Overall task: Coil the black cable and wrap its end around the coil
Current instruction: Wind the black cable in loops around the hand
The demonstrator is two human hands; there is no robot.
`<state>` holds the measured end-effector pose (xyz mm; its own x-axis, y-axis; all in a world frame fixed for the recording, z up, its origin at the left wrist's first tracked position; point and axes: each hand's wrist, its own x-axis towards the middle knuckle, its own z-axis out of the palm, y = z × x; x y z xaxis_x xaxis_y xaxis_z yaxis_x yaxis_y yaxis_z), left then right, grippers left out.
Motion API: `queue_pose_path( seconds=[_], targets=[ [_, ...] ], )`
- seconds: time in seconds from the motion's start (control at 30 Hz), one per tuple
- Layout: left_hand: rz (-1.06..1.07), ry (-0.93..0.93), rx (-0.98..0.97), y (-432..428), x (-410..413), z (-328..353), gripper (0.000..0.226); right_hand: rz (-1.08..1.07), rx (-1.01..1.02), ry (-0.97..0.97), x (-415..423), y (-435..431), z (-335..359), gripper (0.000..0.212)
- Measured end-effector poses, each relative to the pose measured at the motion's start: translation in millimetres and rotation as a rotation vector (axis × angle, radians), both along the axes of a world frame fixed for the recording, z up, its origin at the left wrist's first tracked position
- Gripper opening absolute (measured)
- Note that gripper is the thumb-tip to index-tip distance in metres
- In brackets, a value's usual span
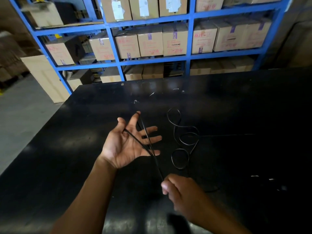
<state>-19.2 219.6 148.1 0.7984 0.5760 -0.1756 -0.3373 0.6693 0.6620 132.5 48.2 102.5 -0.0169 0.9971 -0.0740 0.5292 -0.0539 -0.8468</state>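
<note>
A thin black cable [181, 127] lies in loose loops on the black table [84, 119], right of centre. My left hand [128, 144] is held palm up over the table with fingers spread. Two strands of the cable run across its palm, looped over the index fingertip and past the thumb. Those strands lead down to my right hand [180, 193], which is closed around the cable near the front of the table. The cable's ends are hard to make out against the dark surface.
Behind the table stands a blue metal rack [190, 43] filled with cardboard boxes [174, 41]. A pale wooden crate [45, 76] stands on the grey floor at the left. Small white scraps lie on the tabletop.
</note>
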Motion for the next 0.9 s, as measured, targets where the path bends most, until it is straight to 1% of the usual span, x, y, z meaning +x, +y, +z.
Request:
queue_pose_path(
  seconds=[0.1,0.17,0.2,0.27,0.33,0.4,0.47,0.57,0.67,0.8,0.9],
  targets=[
    [-0.066,-0.03,0.006,-4.4,3.4,4.9,0.065,0.029,-0.028,0.036,-3.6,-1.3,-16.4,0.023],
    [-0.145,-0.049,0.023,-12.4,4.3,6.9,0.065,0.046,-0.047,0.038,0.5,5.4,-26.2,0.025],
    [-0.192,-0.063,0.025,-17.2,4.4,7.3,0.065,0.055,-0.052,0.008,4.8,10.9,-30.1,0.026],
    [-0.292,-0.108,0.009,-26.4,2.7,8.0,0.066,0.077,-0.038,-0.125,19.0,26.1,-34.0,0.025],
    [-0.368,-0.139,-0.017,-33.7,-1.6,8.6,0.066,0.113,-0.009,-0.306,40.2,44.9,-27.4,0.028],
    [-0.421,-0.111,-0.02,-39.1,-6.0,7.2,0.066,0.135,0.033,-0.468,62.0,65.5,-10.7,0.029],
    [-0.468,-0.07,-0.028,-43.9,-8.1,2.8,0.066,0.137,0.073,-0.61,76.9,87.1,12.8,0.026],
    [-0.494,0.007,-0.047,-50.0,-6.1,-6.9,0.067,0.179,0.128,-0.731,83.3,114.7,51.9,0.023],
    [-0.496,0.061,-0.105,-53.1,-2.3,-16.5,0.067,0.201,0.232,-0.804,84.0,130.6,81.8,0.023],
    [-0.492,0.12,-0.118,-49.4,-0.4,-26.6,0.065,0.206,0.329,-0.903,83.8,137.1,98.5,0.025],
    [-0.45,0.146,-0.131,-44.1,-0.5,-32.2,0.065,0.206,0.313,-0.9,79.7,133.6,100.8,0.025]
  ],
)
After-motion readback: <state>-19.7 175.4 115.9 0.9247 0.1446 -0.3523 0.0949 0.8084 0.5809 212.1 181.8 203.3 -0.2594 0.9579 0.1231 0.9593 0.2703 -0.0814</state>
